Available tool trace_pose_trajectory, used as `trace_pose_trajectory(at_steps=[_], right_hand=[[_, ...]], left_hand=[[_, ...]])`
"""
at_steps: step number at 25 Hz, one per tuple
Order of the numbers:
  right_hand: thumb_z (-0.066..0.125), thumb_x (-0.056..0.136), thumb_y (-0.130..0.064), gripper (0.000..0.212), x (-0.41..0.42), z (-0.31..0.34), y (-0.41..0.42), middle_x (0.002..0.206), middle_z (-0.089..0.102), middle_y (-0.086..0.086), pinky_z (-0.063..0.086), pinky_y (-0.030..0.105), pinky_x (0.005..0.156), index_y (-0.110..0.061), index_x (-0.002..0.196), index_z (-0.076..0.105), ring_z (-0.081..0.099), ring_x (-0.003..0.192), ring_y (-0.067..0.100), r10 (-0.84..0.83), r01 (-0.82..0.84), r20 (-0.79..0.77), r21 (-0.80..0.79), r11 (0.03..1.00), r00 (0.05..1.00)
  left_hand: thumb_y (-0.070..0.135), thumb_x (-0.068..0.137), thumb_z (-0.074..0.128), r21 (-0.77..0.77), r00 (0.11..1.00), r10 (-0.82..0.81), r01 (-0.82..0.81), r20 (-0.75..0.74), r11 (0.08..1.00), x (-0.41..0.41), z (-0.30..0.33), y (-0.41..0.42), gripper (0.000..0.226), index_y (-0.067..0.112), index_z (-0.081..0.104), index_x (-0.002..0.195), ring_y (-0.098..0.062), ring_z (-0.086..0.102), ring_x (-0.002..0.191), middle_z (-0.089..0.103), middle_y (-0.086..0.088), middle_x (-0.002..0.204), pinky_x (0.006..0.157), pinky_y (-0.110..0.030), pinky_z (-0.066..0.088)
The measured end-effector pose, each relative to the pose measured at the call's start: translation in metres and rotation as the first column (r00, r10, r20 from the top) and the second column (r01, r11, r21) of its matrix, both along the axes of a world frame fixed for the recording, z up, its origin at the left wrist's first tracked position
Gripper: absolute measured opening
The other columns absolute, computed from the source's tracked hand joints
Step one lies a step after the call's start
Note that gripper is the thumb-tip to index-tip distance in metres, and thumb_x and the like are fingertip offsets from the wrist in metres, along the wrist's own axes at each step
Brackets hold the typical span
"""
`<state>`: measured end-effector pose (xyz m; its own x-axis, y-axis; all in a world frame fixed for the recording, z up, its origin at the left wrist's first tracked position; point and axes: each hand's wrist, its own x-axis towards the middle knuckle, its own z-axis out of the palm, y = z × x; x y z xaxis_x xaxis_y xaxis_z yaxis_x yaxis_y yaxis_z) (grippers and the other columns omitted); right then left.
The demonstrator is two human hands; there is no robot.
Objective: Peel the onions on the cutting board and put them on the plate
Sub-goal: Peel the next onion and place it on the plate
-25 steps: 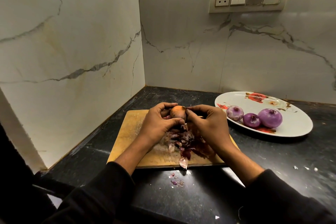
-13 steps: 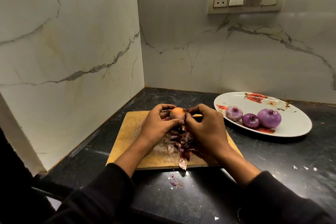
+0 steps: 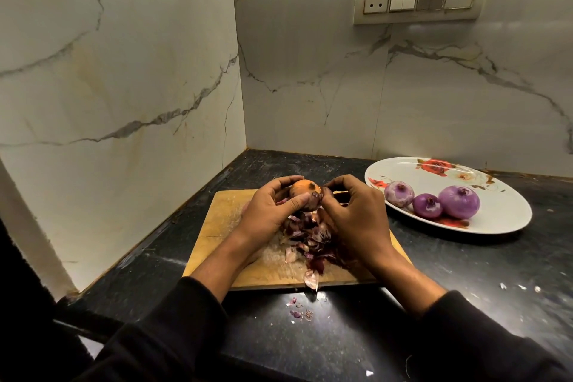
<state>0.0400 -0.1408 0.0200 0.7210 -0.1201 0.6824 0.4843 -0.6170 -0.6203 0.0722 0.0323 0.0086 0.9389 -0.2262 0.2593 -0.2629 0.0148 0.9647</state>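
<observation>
Head view: onion [image 3: 305, 192] in both hands.

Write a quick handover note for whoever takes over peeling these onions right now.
Left hand: holds the onion above the cutting board.
Right hand: fingertips pinching skin at the onion's side.
Done: three peeled onions lie on the plate; peels piled on the board.
Left: finish peeling this onion and put it on the plate. No other unpeeled onion is visible.
</observation>
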Motion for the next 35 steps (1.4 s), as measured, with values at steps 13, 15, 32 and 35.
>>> trace_pose_trajectory(at_steps=[13, 15, 32, 35], right_hand=[[0.076, 0.086, -0.024, 0.023, -0.002, 0.003, 0.001, 0.098, 0.074, -0.011, 0.056, 0.015, 0.078, -0.015, 0.107, 0.077, 0.070, 0.088, -0.004, 0.103, -0.099, -0.050, 0.077, 0.992, 0.993], [0.077, 0.085, -0.022, 0.018, -0.002, 0.003, 0.000, 0.092, 0.076, -0.009, 0.058, 0.017, 0.074, -0.016, 0.102, 0.079, 0.070, 0.083, -0.005, 0.119, -0.113, -0.062, 0.086, 0.990, 0.991], [0.078, 0.084, -0.021, 0.005, -0.006, -0.001, 0.008, 0.068, 0.071, -0.010, 0.046, 0.011, 0.053, -0.017, 0.081, 0.079, 0.064, 0.064, 0.000, -0.005, 0.006, -0.048, 0.006, 1.000, 0.999], [0.076, 0.086, -0.024, 0.008, -0.006, -0.002, 0.009, 0.075, 0.073, -0.010, 0.050, 0.014, 0.057, -0.018, 0.089, 0.079, 0.066, 0.067, -0.001, -0.016, 0.016, -0.033, 0.013, 1.000, 0.999]], left_hand=[[0.020, 0.098, 0.061, -0.040, 0.998, -0.041, 0.039, -0.056, 0.998, 0.003, 0.000, 0.000, 0.038, 0.018, 0.059, 0.136, -0.022, 0.068, 0.114, 0.069, -0.009, 0.125, 0.100, -0.044, 0.055], [0.019, 0.097, 0.060, -0.035, 0.999, -0.032, 0.030, -0.043, 0.999, 0.002, -0.001, -0.001, 0.040, 0.015, 0.058, 0.136, -0.022, 0.068, 0.114, 0.068, -0.008, 0.126, 0.100, -0.045, 0.055], [0.027, 0.089, 0.066, 0.025, 1.000, 0.004, -0.004, -0.001, 1.000, -0.007, -0.002, -0.005, 0.043, 0.020, 0.062, 0.132, -0.018, 0.065, 0.115, 0.064, -0.005, 0.128, 0.088, -0.031, 0.060], [0.029, 0.087, 0.066, -0.003, 1.000, 0.000, 0.000, -0.020, 1.000, -0.007, -0.001, -0.005, 0.047, 0.019, 0.061, 0.133, -0.019, 0.066, 0.115, 0.066, -0.005, 0.127, 0.089, -0.033, 0.060]])
